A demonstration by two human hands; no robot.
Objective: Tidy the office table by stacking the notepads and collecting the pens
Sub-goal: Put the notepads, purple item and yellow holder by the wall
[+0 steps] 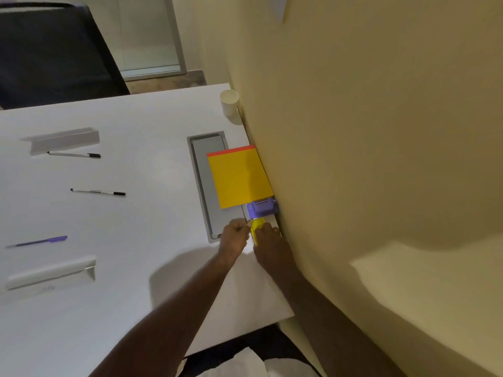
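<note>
White tabletop (130, 268) lay broad and open to the left, its right edge tight against a beige wall (381, 159). Both hands met at that edge: left hand (234, 239) and right hand (268, 244) pinched a small yellow notepad (257, 227) (fingers curled shut), just before a purple notepad (261, 208) and a larger yellow notepad (239, 178). Three pens lay well apart leftward: purple pen (40, 242), black-capped pen (98, 191), farther pen (73, 154).

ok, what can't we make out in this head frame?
- Small yellow pad: mostly covered by the left hand and right hand; exact grip unclear.
- Purple object by the wall: too small to identify.
- Purple pen: motion-blurred.
- Grey table hatch: partly under the yellow notepad.
</note>
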